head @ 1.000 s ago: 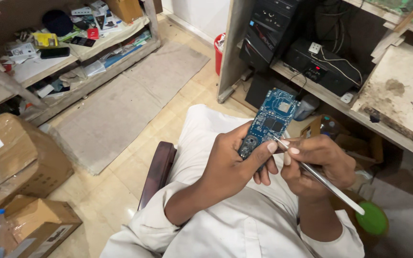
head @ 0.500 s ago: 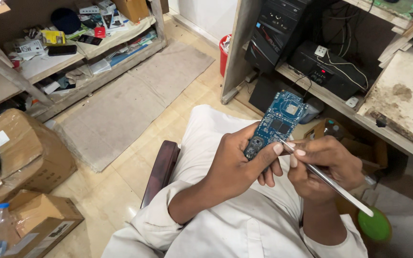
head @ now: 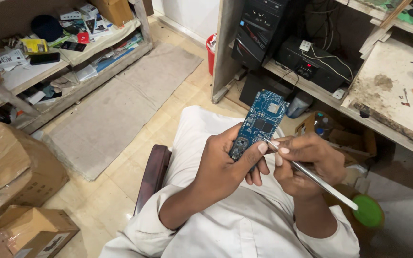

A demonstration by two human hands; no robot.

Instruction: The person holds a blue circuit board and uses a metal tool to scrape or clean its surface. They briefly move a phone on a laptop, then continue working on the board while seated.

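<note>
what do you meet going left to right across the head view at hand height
brown cardboard box → dark wooden chair arm → left hand → blue circuit board → right hand with thin metal tool → green round lid

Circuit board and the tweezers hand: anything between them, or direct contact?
Head view: nothing lies between. The right hand holds slim metal tweezers whose tip meets the lower edge of the blue circuit board, right beside the left hand thumb gripping it.

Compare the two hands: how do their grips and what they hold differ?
The left hand wraps a blue circuit board, thumb pressed on its lower end; the right hand pinches thin metal tweezers like a pen. The board stands upright; the tweezers slant down to the right. Both are bare and meet at the board's lower edge.
</note>
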